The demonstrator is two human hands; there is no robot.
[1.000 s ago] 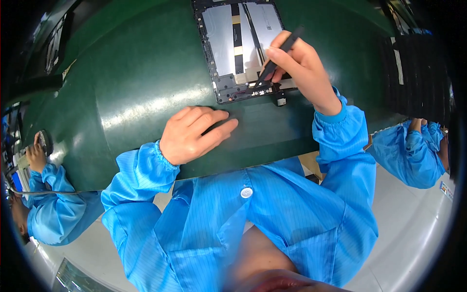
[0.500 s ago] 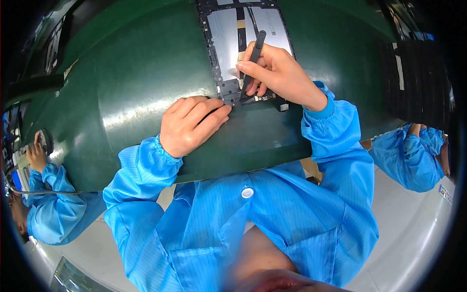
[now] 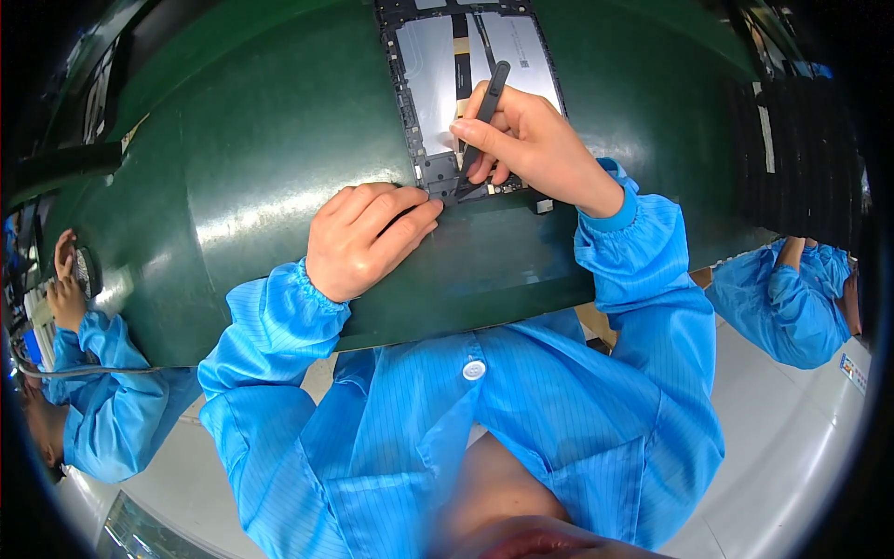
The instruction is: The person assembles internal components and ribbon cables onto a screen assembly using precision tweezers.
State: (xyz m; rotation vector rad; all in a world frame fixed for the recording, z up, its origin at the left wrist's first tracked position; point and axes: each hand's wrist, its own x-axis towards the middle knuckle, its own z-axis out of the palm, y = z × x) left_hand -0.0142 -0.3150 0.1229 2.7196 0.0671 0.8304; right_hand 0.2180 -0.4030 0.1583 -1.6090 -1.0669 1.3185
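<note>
An opened tablet-like device (image 3: pixel 466 93), its back cover off and its silvery inner plates bared, lies at the far middle of the green work surface (image 3: pixel 233 186). At the device's near edge sits a dark strip of small parts, and there a black pen-shaped tool (image 3: pixel 482 116) stands tilted, its tip down on that strip. The right hand (image 3: pixel 531 149) pinches the tool between thumb and fingers, the way one holds a pen, and rests over the near right part of the device. The left hand (image 3: pixel 368 238) lies palm down on the green surface just left of and nearer than the tool tip, its fingers pressed together and the fingertips touching the device's near edge. Both forearms wear bright blue sleeves. Farther out, another person's hand (image 3: pixel 63 293) shows at the left rim, and another blue sleeve (image 3: pixel 787 298) at the right rim.
</note>
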